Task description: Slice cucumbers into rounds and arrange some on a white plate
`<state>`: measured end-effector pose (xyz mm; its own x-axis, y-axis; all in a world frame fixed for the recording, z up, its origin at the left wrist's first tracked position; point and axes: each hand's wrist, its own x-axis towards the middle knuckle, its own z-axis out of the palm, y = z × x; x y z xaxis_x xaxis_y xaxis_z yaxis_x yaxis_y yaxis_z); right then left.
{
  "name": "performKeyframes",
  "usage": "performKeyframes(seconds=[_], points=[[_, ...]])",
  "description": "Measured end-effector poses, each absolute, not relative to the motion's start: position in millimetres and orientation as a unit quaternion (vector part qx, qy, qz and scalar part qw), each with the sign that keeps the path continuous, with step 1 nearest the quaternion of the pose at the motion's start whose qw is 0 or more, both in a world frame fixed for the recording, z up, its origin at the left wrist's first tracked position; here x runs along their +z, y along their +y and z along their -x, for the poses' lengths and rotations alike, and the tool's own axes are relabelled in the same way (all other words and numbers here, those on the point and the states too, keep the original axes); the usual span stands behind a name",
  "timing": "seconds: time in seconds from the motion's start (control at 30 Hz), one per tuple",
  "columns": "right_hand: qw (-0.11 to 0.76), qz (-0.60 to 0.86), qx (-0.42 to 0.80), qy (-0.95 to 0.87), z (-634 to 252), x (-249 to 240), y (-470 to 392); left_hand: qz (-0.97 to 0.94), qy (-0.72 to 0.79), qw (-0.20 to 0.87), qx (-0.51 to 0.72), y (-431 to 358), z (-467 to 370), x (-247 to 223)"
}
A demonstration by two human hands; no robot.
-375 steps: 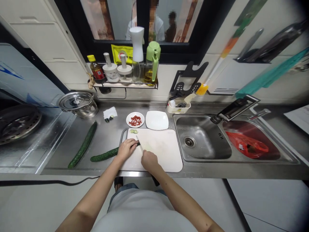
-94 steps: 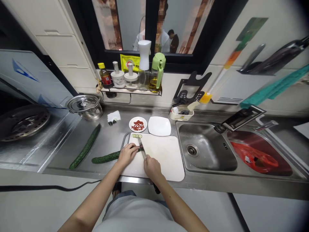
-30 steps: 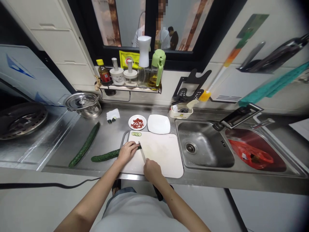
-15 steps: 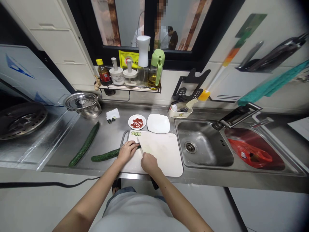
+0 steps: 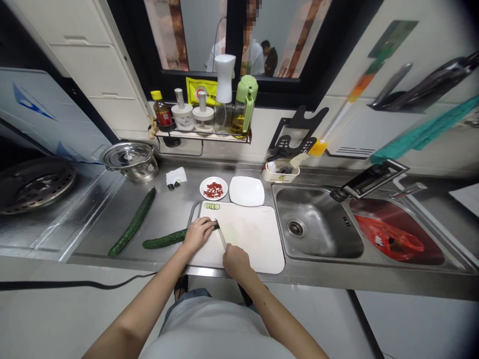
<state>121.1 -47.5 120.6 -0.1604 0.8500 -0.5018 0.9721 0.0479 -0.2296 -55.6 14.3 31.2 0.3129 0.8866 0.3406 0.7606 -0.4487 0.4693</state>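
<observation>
My left hand is closed over the right end of a cucumber, pressing it onto the white cutting board. The cucumber's other end reaches past the board onto the steel counter. In my right hand is a knife, its blade standing edge-down at the cucumber's cut end, close to my left fingertips. Several thin cucumber slices lie in a row at the board's top left. A second whole cucumber rests on the counter to the left.
Behind the board stand a white plate of chopped red pieces and a square white plate. A lidded steel pot is at the back left. To the right, the sink holds a red plastic bag. A condiment rack hangs above.
My right hand has drawn the knife back toward me and slightly right. My left hand stays on the cucumber. The whole view has shifted a little.
</observation>
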Motion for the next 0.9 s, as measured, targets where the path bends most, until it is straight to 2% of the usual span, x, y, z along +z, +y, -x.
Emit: performKeyframes(seconds=[0.5, 0.9], points=[[0.1, -0.637, -0.266, 0.717, -107.0, 114.3, -23.9, -0.799, 0.518, 0.117, 0.283, 13.6, 55.6, 32.0], [0.097, -0.639, -0.258, 0.718, -118.0, 104.7, -48.0, -0.798, 0.517, 0.109, 0.289, 13.6, 55.2, 31.8]])
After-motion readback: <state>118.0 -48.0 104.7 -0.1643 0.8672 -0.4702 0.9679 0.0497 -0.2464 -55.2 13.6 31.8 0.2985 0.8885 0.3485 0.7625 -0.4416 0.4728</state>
